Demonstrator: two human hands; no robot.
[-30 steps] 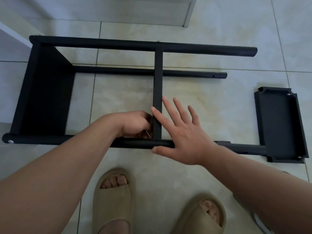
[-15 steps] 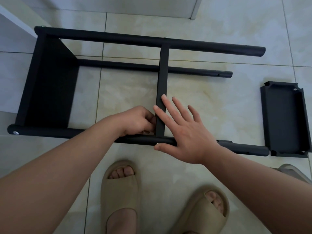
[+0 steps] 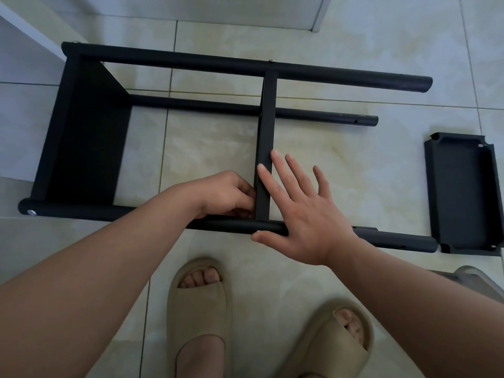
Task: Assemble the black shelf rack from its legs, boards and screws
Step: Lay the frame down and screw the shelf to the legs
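The black shelf rack lies on its side on the tiled floor. Its end board [image 3: 87, 137] is at the left and its middle board [image 3: 266, 126] spans from the far leg [image 3: 327, 75] to the near leg [image 3: 81, 211]. My left hand [image 3: 226, 192] is curled against the middle board's left face just above the near leg, fingertips pinching its edge. My right hand [image 3: 305, 214] lies flat with straight fingers on the middle board's right side, its thumb on the near leg beside a screw head [image 3: 257, 231]. A loose black board [image 3: 461, 192] lies at the right.
A third leg [image 3: 313, 115] runs lower down behind the middle board. My feet in beige sandals [image 3: 200, 309] stand close to the near leg. White furniture [image 3: 24, 36] is at the upper left and a white panel's base [image 3: 319, 20] at the top.
Both hands stay at the joint of the middle board and the near leg. The view has shifted slightly, so the rack sits a little lower and further right in frame.
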